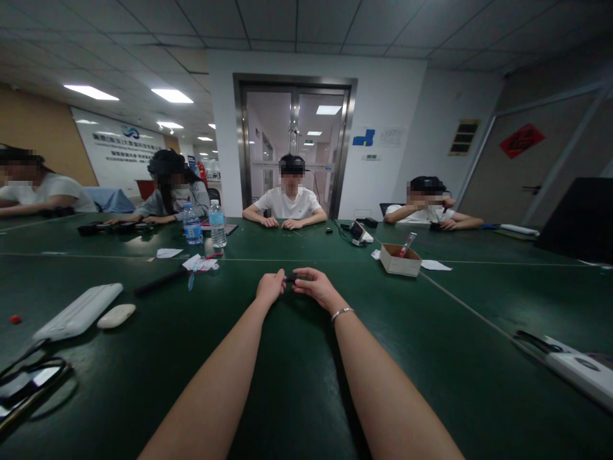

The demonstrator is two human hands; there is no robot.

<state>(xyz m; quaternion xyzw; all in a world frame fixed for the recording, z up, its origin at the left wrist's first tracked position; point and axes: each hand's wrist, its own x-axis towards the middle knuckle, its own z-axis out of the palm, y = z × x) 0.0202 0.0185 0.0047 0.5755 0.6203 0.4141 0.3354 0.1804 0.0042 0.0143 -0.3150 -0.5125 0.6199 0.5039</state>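
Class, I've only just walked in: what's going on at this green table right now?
A person sits with both arms stretched out over the green table. The left hand and right hand meet over the middle, pinching a small dark object between their fingertips; it is too small to tell what it is. A bracelet sits on the right wrist. Nearby are a small cardboard box, two water bottles and a white case. Four other people sit around the far side, hands on the table.
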